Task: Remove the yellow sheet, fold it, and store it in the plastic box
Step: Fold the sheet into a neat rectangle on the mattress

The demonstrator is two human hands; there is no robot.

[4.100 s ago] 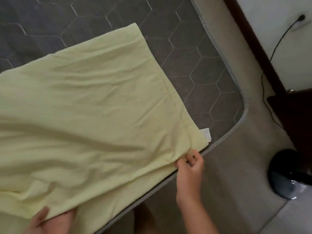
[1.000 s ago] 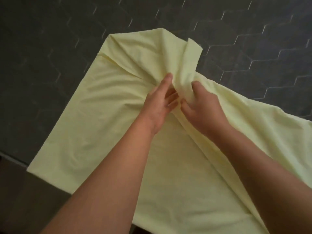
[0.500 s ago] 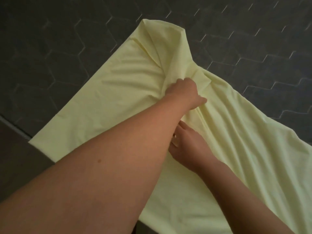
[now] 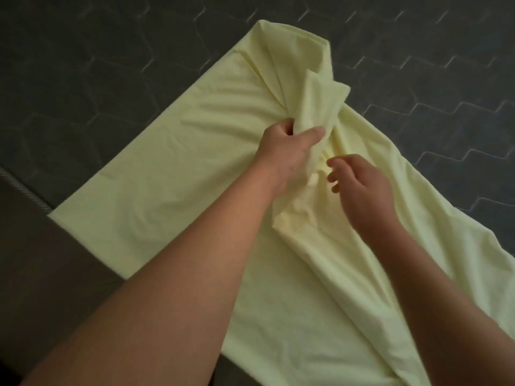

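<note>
Dark hex-quilted mattress (image 4: 111, 79), one yellow sheet (image 4: 167, 190) on it, two hands — my left hand (image 4: 284, 151) gripping a bunched fold, right hand (image 4: 362, 188) loose-fingered, empty

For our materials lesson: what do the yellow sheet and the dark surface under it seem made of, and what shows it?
The yellow sheet looks like thin woven cloth, maybe cotton, matte: it creases softly and bunches where the left hand grips it. The dark surface looks like quilted textile, matte, with stitched hexagon lines.
</note>
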